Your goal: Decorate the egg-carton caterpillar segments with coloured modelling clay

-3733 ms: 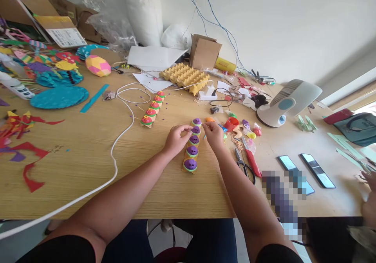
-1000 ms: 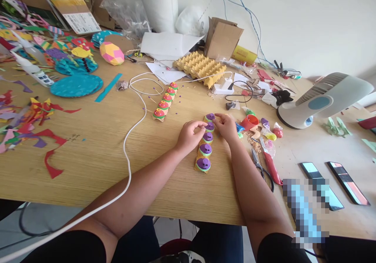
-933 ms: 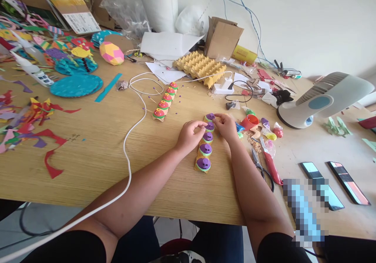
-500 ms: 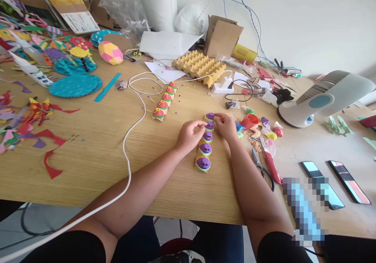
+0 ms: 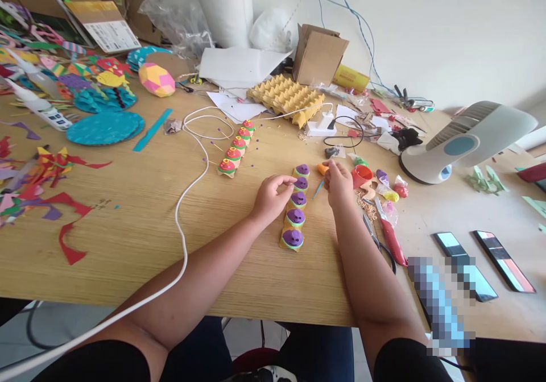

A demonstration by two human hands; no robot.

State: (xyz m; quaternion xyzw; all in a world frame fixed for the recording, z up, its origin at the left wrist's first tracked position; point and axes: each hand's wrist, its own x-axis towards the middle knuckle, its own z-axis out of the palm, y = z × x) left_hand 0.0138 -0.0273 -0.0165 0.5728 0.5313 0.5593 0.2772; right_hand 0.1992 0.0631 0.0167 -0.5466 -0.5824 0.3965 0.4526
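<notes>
A strip cut from an egg carton lies lengthwise in front of me. Its several bumps carry purple clay caps with small dark eyes, curved mouths and pale green edging. My left hand is at the strip's left side, thumb and forefinger closed at the second bump from the far end. To the right of the strip, my right hand is closed, with a thin blue stick projecting from beneath its fingers. A lump of orange clay sits beside those fingertips.
Another carton strip with red and green caps stands further left, pins scattered around it. Right are a red cup, scissors, a red-handled knife and a fan. A white cable crosses the left side.
My right hand has moved right, away from the strip's far end, and the blue stick now shows under it. My left hand stays at the strip. The view has shifted slightly.
</notes>
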